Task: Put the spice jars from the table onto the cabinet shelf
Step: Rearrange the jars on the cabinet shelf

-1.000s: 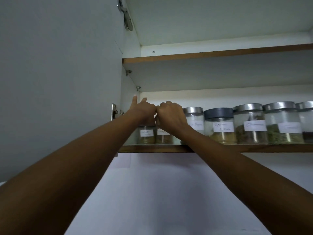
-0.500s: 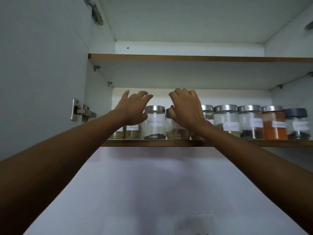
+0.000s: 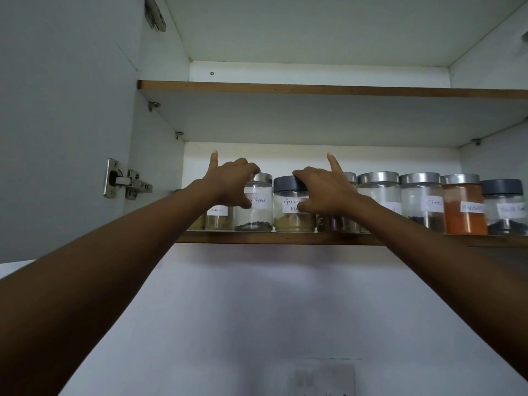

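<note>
A row of labelled glass spice jars stands on the lower cabinet shelf. My left hand wraps the silver-lidded black pepper jar, fingers over its lid and thumb on the glass, little finger pointing up. My right hand grips the dark-lidded garam masala jar beside it, fingers on the lid and thumb across the label. Both jars rest on the shelf, touching each other. A small jar stands further left, partly hidden by my left wrist.
To the right stand a cloves jar, an orange powder jar and a dark-lidded jar. The upper shelf is bare. The open cabinet door with its hinge is on the left.
My hands have gone from spread open over the jars to closed around the black pepper and garam masala jars. The view has shifted a little.
</note>
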`<move>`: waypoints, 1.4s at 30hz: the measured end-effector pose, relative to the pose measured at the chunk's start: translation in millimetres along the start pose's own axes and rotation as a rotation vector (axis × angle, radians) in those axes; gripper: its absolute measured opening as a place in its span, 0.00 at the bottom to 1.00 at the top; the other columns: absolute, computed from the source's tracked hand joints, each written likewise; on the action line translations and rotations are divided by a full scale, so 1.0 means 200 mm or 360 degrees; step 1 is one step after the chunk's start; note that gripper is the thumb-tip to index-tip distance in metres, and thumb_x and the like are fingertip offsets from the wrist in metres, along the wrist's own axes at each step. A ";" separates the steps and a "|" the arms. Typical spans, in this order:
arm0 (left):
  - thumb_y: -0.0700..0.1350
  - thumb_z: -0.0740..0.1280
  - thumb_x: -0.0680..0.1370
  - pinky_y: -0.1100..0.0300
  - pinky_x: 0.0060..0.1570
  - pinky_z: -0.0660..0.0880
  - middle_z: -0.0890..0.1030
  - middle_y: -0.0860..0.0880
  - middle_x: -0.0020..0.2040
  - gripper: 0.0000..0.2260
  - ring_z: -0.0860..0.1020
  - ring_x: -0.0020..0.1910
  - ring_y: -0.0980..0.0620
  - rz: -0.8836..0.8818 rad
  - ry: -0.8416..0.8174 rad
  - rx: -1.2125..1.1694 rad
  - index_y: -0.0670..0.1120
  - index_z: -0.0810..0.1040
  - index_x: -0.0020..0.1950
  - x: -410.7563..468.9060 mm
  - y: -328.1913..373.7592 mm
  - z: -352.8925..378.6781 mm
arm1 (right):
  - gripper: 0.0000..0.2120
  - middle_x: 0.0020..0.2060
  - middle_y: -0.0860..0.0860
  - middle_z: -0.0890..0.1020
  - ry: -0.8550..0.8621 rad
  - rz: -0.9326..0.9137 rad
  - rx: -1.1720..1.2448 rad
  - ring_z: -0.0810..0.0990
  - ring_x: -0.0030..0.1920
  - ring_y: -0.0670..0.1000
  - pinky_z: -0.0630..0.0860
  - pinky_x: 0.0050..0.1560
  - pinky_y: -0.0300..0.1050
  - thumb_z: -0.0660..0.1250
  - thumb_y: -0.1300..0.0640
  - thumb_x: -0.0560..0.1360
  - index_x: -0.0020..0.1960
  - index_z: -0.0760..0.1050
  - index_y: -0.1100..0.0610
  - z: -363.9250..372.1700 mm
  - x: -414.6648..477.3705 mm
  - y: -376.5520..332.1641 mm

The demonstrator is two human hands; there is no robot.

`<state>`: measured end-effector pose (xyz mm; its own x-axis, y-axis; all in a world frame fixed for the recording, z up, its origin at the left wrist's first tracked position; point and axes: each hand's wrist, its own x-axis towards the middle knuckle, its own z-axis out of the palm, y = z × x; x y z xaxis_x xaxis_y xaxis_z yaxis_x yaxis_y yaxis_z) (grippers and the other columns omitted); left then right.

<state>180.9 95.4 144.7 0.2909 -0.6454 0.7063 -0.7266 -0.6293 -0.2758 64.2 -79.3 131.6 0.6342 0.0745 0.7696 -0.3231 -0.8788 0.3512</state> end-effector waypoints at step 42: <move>0.44 0.52 0.82 0.38 0.71 0.48 0.65 0.46 0.74 0.19 0.61 0.73 0.42 -0.0296 -0.0375 -0.0244 0.48 0.68 0.72 0.48 -0.21 0.42 | 0.16 0.53 0.58 0.77 -0.0624 0.0189 -0.0050 0.76 0.49 0.56 0.72 0.48 0.47 0.65 0.59 0.74 0.60 0.71 0.62 0.44 0.54 -0.07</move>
<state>291.7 22.3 169.4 0.5504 -0.6192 0.5601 -0.7274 -0.6849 -0.0424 199.1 -99.7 162.4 0.8091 -0.2172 0.5461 -0.4276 -0.8551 0.2933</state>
